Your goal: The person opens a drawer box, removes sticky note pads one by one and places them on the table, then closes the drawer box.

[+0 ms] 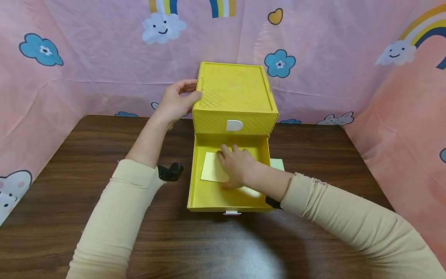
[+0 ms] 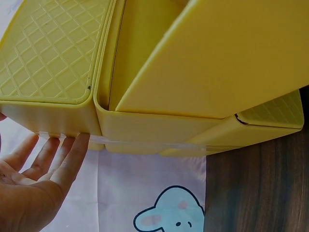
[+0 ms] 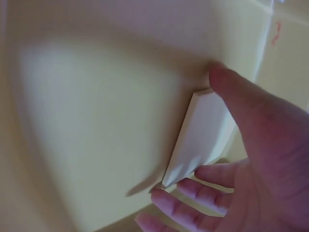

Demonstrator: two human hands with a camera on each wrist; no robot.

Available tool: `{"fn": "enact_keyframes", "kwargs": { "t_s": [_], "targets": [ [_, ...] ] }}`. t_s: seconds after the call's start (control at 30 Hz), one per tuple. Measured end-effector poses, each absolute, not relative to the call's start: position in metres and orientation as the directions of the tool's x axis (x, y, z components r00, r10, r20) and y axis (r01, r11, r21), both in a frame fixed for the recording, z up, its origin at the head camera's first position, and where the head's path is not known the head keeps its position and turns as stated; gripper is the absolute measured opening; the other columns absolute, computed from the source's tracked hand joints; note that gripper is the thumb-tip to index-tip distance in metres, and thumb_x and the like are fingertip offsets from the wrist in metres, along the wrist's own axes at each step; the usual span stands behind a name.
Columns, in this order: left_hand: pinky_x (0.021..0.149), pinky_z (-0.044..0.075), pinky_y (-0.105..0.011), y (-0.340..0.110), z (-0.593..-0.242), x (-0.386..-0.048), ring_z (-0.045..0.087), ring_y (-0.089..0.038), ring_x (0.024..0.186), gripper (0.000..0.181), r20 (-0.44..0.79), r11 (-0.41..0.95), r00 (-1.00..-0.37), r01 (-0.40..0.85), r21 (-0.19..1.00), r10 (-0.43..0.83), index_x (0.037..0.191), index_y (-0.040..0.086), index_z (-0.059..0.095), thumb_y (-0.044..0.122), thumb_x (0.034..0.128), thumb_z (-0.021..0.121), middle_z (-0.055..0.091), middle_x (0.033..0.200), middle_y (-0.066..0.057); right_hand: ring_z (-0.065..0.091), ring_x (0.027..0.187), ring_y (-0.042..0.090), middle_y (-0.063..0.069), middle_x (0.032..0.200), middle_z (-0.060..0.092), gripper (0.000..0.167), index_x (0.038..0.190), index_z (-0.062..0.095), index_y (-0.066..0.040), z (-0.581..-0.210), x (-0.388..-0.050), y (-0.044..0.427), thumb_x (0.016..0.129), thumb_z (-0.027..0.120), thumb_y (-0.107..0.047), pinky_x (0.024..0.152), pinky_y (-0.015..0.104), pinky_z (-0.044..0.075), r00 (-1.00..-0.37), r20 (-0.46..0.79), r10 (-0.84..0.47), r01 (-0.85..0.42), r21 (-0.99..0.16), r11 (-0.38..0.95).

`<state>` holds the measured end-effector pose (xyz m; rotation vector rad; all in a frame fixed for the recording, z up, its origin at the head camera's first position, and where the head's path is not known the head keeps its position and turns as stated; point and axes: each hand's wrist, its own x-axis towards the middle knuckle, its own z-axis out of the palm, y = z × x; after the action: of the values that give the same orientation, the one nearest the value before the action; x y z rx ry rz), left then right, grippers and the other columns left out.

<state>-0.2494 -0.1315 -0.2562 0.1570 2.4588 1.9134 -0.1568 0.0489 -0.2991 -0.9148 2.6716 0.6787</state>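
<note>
A yellow two-tier drawer box (image 1: 237,87) stands on the table, its lower drawer (image 1: 209,195) pulled out. My left hand (image 1: 175,100) rests at the box's upper left edge, thumb on the top edge. In the left wrist view its straight fingers (image 2: 72,159) touch the box's side. Down in the drawer, my right hand (image 1: 238,166) spans a pale yellow notepad (image 1: 211,170). From the right wrist view, the thumb is at one edge of the notepad (image 3: 200,137) and the fingertips are at the opposite edge. The hand hides part of the pad.
A pale green paper or pad (image 1: 277,164) shows just right of the drawer, partly behind the right forearm. The upper drawer, with a white handle (image 1: 234,125), is closed. Patterned pink cloth (image 1: 223,46) hangs behind the dark wooden table (image 1: 160,232).
</note>
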Motion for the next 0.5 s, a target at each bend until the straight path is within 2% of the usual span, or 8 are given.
{"fn": "enact_keyframes", "kwargs": {
  "t_s": [0.33,0.5],
  "targets": [
    [0.074,0.052,-0.021,-0.1313,-0.2559,-0.2493,0.051,-0.018,0.112,0.049,0.049,0.249,-0.995,0.07,0.966,0.09,0.137,0.016,0.044,0.025,0.0903,0.058,0.045,0.134,-0.004,0.047,0.112,0.027,0.01,0.134,0.035,0.088,0.141,0.03,-0.006,-0.3031,-0.1569,0.0488,0.079,0.058,-0.062,0.085,0.034,0.05,-0.755,-0.334,-0.563,-0.655,0.388,0.648],
    [0.076,0.052,-0.022,-0.1313,-0.2557,-0.2494,0.051,-0.018,0.113,0.049,0.043,0.25,-0.995,0.065,0.966,0.093,0.137,0.017,0.044,0.026,0.0903,0.058,0.045,0.134,-0.004,0.047,0.113,0.025,0.012,0.133,0.036,0.086,0.14,0.032,-0.004,-0.3031,-0.1568,0.0483,0.081,0.055,-0.062,0.086,0.031,0.049,-0.742,-0.345,-0.576,-0.67,0.426,0.608]
  ]
}}
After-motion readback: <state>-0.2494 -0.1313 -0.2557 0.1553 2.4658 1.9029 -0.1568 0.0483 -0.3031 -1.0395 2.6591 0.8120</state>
